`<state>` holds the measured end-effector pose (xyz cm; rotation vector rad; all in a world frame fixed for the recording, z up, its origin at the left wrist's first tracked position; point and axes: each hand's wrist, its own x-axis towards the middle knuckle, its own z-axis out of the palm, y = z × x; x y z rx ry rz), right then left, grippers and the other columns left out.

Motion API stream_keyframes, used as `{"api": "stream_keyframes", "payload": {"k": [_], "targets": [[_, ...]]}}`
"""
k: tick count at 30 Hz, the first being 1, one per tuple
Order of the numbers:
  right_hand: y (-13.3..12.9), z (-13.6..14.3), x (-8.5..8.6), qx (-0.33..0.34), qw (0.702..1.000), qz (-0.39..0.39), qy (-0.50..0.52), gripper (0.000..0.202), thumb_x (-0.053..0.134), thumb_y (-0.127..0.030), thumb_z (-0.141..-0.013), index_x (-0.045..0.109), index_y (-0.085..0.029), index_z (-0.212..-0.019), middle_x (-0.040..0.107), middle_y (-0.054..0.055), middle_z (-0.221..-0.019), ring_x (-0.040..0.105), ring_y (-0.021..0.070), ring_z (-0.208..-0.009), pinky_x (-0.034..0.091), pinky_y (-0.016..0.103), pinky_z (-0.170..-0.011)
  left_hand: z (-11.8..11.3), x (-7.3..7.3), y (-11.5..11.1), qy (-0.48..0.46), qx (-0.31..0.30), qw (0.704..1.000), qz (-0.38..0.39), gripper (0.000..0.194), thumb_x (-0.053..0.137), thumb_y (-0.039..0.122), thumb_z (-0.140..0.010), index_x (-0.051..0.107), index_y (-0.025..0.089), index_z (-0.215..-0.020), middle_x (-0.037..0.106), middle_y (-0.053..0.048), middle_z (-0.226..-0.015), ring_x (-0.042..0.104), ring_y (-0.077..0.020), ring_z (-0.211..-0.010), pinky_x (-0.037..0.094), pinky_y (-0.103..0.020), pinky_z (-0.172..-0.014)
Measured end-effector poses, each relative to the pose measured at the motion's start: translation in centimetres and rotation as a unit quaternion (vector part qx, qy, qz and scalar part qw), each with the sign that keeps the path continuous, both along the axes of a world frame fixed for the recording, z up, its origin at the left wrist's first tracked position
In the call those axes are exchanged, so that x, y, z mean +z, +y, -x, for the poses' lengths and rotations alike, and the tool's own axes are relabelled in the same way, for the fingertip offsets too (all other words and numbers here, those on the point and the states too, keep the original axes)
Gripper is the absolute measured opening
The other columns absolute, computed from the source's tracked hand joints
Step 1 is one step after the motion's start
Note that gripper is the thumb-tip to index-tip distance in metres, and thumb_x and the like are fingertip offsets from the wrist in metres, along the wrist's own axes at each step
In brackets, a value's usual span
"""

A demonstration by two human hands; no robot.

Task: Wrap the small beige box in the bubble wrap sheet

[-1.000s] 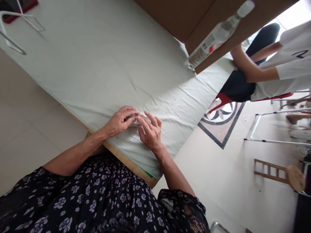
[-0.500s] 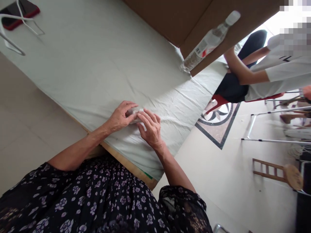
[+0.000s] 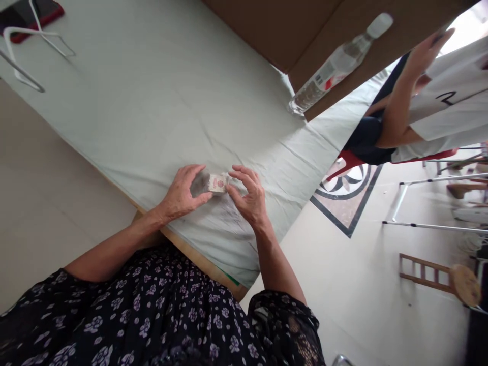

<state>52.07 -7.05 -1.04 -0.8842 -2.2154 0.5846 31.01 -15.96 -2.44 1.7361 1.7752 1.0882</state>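
Observation:
A small white box with reddish print [image 3: 218, 183] rests on the pale green cloth [image 3: 152, 112] between my hands, near the table's front edge. To its left is my left hand [image 3: 184, 192], thumb and fingers spread in a wide curve, with a gap between the fingers and the box. My right hand [image 3: 248, 195] is curved on the other side, fingers apart, its thumb tip at the box's right end. Neither hand is closed round the box.
A clear bottle [image 3: 335, 71] stands by a brown cardboard box [image 3: 267, 30] at the back. A white wire stand [image 3: 23, 30] and a red-edged phone [image 3: 48, 18] are at far left. A person in a white shirt [image 3: 450, 107] sits beyond the right edge.
Both hands have opened and drawn apart, uncovering the small box that they mostly hid before. The seated person's forearm has lifted.

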Motion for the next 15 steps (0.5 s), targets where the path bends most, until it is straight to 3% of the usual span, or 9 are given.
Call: {"api": "stream_keyframes", "payload": {"k": [5, 11, 15], "targets": [[0.6, 0.9, -0.1, 0.014, 0.997, -0.009, -0.07, 0.021, 0.064, -0.04, -0.1, 0.075, -0.026, -0.11, 0.072, 0.009, -0.131, 0.065, 0.0261, -0.122, 0.05, 0.046, -0.104, -0.7, -0.1, 0.0, 0.011, 0.012, 1.0, 0.007, 0.063, 0.072, 0.046, -0.086, 0.055, 0.019, -0.14, 0.063, -0.016, -0.139, 0.057, -0.0328, -0.13, 0.045, -0.053, -0.114], [1.5, 2.1, -0.2, 0.018, 0.99, -0.095, -0.105, 0.025, 0.051, -0.028, -0.105, 0.073, -0.024, -0.094, 0.078, 0.007, -0.119, 0.067, 0.0237, -0.117, 0.045, 0.042, -0.101, -2.0, 0.2, 0.9, -0.002, 0.006, 1.0, 0.012, 0.049, 0.062, 0.041, -0.094, 0.057, 0.017, -0.136, 0.067, -0.015, -0.131, 0.06, -0.0297, -0.122, 0.048, -0.049, -0.11], [2.0, 2.5, 0.1, 0.007, 0.992, -0.094, -0.085, 0.027, 0.042, -0.027, -0.108, 0.067, -0.023, -0.098, 0.076, 0.009, -0.12, 0.068, 0.0223, -0.116, 0.045, 0.041, -0.101, -2.6, 0.0, 0.9, -0.024, 0.004, 1.0, -0.002, 0.057, 0.066, 0.037, -0.091, 0.052, 0.017, -0.143, 0.065, -0.015, -0.13, 0.061, -0.0291, -0.121, 0.049, -0.048, -0.108]]}}
